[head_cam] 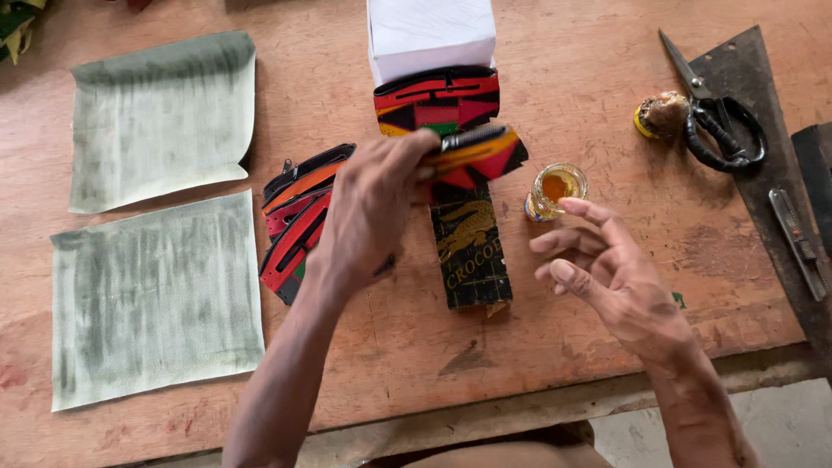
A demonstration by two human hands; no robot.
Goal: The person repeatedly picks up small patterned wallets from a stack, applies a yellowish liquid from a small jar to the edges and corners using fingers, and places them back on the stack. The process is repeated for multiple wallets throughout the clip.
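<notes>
Two hands over a worn wooden desk [537, 347]. Left hand [368, 212] pinches a small zip pouch [481, 152] in red, orange and black patterned fabric, fingers closed on its left end near the zipper, held just above the desk at centre. Right hand [607, 269] hovers to the right, holds nothing, fingers loosely spread and curled, tips near a small glass jar [555, 189] of amber liquid.

Handling: pouch looks light, soft and floppy; it probably sags if held by one corner. The zipper edge is likely the stiffest grip point. Not fragile. Jar is open and likely tips easily.

Around it:
- second matching pouch [438, 100] lies just beyond, touching a white box [429, 35] at the far edge
- stack of similar pouches [295, 221] left of centre, partly under the left hand
- dark printed strip [471, 251] flat under the held pouch
- two grey-green cloth sheets [160, 117] far left, corners curled
- scissors [719, 121] on a dark metal square [771, 191] at right, small yellow-rimmed lump [660, 114] beside them

Desk is scratched, stained, bare wood. Near edge shows pale floor [780, 425] below.
</notes>
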